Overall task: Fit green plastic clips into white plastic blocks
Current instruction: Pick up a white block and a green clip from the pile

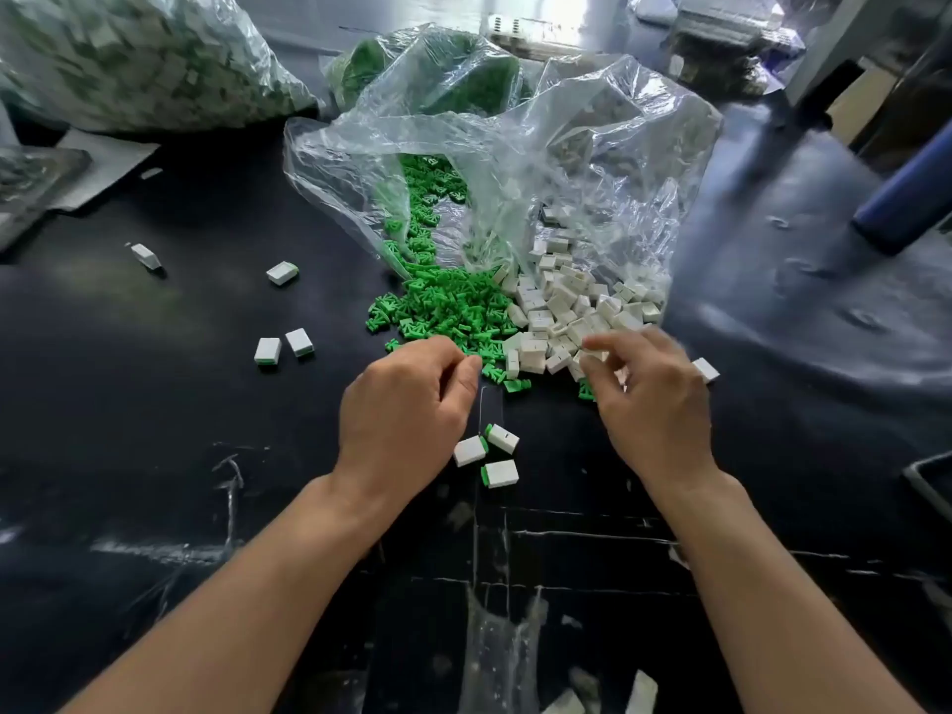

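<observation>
Black table (pixel 154 404): clips (pixel 443 306) and blocks (pixel 566 306) heaped mid-table, touching. Both seem light, stiff, small; pinch their sides. Left hand (pixel 407 404) curled at the clips, grasp unclear; right hand (pixel 649 399) loosely spread over the blocks.

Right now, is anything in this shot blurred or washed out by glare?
Head view: the right hand is motion-blurred at its fingers, the left hand is sharp; light glares off the clear plastic bag and the dark table at right; far corners look soft and bowed.
</observation>
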Motion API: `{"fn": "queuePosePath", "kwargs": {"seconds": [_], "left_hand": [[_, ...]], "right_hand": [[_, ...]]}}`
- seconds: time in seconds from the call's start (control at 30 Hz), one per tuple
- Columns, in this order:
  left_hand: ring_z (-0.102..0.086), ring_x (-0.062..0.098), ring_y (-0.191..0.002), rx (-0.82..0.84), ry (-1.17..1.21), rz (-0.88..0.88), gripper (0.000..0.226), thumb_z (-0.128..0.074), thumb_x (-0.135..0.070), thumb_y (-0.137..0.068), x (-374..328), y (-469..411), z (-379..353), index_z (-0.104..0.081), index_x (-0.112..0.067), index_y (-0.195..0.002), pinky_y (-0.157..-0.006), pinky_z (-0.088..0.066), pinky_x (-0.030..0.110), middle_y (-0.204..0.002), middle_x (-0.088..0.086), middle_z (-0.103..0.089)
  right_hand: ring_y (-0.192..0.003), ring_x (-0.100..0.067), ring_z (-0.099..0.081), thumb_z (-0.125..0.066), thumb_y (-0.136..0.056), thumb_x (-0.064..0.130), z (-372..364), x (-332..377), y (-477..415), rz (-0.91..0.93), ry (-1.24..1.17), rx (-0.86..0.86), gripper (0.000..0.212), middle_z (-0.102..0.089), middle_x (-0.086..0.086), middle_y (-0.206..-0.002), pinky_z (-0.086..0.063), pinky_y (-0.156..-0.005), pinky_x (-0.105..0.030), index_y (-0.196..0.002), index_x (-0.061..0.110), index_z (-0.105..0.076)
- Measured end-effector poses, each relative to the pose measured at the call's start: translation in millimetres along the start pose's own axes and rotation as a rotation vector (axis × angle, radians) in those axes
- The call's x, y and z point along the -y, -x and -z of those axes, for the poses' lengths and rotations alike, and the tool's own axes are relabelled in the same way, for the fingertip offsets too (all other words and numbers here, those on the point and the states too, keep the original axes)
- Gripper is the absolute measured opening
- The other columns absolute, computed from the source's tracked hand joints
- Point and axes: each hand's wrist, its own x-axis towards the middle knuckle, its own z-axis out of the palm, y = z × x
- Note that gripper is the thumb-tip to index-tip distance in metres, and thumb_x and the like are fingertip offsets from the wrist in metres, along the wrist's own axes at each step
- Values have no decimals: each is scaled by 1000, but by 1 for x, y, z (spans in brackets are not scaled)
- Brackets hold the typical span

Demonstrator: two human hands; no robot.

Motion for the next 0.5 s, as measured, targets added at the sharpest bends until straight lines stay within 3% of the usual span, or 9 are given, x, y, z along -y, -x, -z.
{"fn": "queuePosePath", "kwargs": {"seconds": [0.17, 0.37, 0.43, 0.5], "left_hand": [[-55, 26, -59, -21, 17, -25, 22, -62, -20, -88, -2, 2, -3, -64, -6, -71, -53, -44, 36, -62, 2, -59], [-52, 23, -56, -12, 41, -41, 22, -61, -20, -88, -1, 5, -4, -64, -8, -70, -52, -42, 34, -59, -3, -53], [-51, 22, -56, -9, 54, -44, 22, -61, -22, -88, 0, 5, -5, -64, -9, -71, -52, -43, 34, -58, -6, -52], [-53, 18, -58, 4, 94, -36, 18, -61, -23, -86, 0, 5, -5, -66, -11, -74, -55, -45, 33, -62, -7, -56]], "right_hand": [[-100, -32, -49, -66, -82, 8, -14, 2, -7, 102, 137, 88, 31, -58, -12, -102, -35, -85, -33, -112, 16, -67], [-101, -32, -50, -67, -80, 6, -17, -7, -7, 122, 99, 98, 16, -63, -11, -103, -37, -91, -41, -96, 9, -71], [-99, -29, -54, -68, -78, 4, -14, -8, -6, 146, 57, 60, 14, -66, -9, -100, -38, -91, -35, -91, 9, -71], [-90, -11, -59, -68, -78, 3, -10, -6, -6, 86, -123, 21, 16, -67, 2, -91, -37, -84, -15, -86, 18, -69]]}}
